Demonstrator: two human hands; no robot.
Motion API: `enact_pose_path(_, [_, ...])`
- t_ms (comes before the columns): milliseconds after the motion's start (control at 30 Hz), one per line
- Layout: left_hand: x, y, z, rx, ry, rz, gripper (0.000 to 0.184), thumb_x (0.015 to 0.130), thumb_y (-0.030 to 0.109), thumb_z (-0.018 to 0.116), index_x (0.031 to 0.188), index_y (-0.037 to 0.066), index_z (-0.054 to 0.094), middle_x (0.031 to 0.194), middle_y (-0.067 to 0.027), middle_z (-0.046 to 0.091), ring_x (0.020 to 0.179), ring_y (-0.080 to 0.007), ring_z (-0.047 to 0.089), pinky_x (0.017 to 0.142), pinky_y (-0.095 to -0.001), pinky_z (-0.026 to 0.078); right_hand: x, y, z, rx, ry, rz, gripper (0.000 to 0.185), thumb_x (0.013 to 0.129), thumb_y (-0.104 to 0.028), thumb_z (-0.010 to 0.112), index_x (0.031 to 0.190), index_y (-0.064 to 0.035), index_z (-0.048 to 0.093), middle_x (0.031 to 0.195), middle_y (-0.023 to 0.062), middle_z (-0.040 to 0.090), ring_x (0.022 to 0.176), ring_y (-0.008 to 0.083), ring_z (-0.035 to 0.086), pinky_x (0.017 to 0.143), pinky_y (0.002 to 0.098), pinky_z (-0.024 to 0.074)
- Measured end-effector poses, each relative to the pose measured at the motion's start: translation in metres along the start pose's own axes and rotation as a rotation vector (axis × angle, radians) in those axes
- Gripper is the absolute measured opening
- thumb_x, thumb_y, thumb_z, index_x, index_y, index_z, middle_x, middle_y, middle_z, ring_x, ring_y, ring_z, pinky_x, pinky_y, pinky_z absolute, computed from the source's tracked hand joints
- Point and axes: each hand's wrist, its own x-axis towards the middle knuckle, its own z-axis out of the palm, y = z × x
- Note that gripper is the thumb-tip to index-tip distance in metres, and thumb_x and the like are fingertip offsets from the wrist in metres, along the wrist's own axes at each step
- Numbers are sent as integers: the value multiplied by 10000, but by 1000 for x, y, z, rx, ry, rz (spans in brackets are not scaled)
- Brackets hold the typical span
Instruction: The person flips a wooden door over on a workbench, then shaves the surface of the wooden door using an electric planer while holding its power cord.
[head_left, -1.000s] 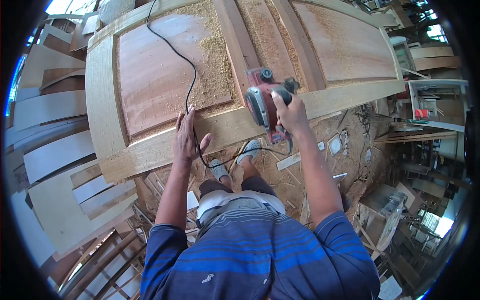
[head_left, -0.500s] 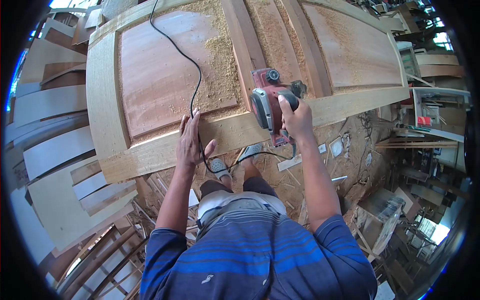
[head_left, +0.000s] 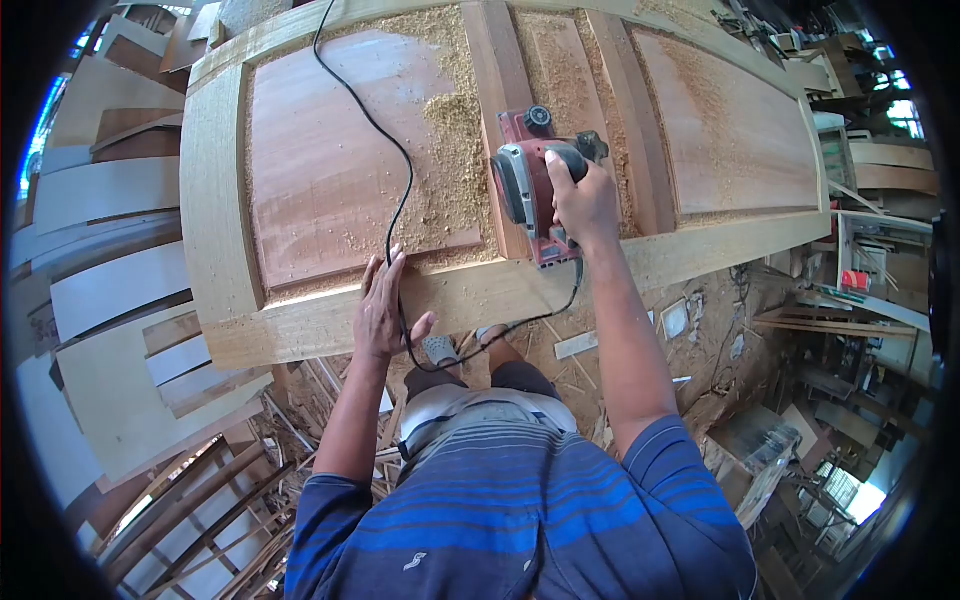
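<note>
A panelled wooden door [head_left: 275,335] lies flat in front of me, strewn with wood shavings [head_left: 460,150]. My right hand [head_left: 590,207] is closed around the rear handle of a red and grey electric planer [head_left: 538,185]. The planer rests on the door's cross member, its back end over the near rail. My left hand [head_left: 378,315] lies on the near rail with fingers stretched out, the thumb apart. A black power cord [head_left: 408,165] runs across the left panel, passes by my left hand, loops below the rail and rises to the planer.
Boards and sheet offcuts [head_left: 115,295] are stacked at the left. Wood scraps [head_left: 577,345] and shavings litter the floor around my feet. At the right stand a shelf unit [head_left: 845,250] with a red item and a dusty box [head_left: 755,445].
The planer and my right hand have moved away from me along the cross member, off the near rail. My left hand stays on the rail. The view has shifted slightly.
</note>
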Motion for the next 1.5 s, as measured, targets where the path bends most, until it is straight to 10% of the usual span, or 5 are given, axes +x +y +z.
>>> enact_pose_path(1067, [3,-2,-1,-33,14,-57,1036,872,603,771,1626,-26,438,1619,-283,561,1526,-408,547,1348,-562,314,354,-101,97,-34,134,-296,688,992,-627,695,856,41,790,657,133,750,551,231,754,541,391,601])
enact_pose_path(1267, [3,-3,-1,-41,49,-19,1011,894,592,740,1628,-33,435,1626,-291,551,1530,-426,538,1345,-555,314,181,-74,26,633,16,-357,477,1016,-460,797,835,-24,733,595,6,639,491,103,629,482,308,501])
enact_pose_path(1500, [1,-1,-2,-25,46,24,993,911,531,735,1639,-59,408,1642,-293,530,1566,-429,490,1353,-560,294,-82,0,-52,258,-6,33,399,1006,-405,817,967,-18,730,644,-9,641,520,95,637,479,295,496])
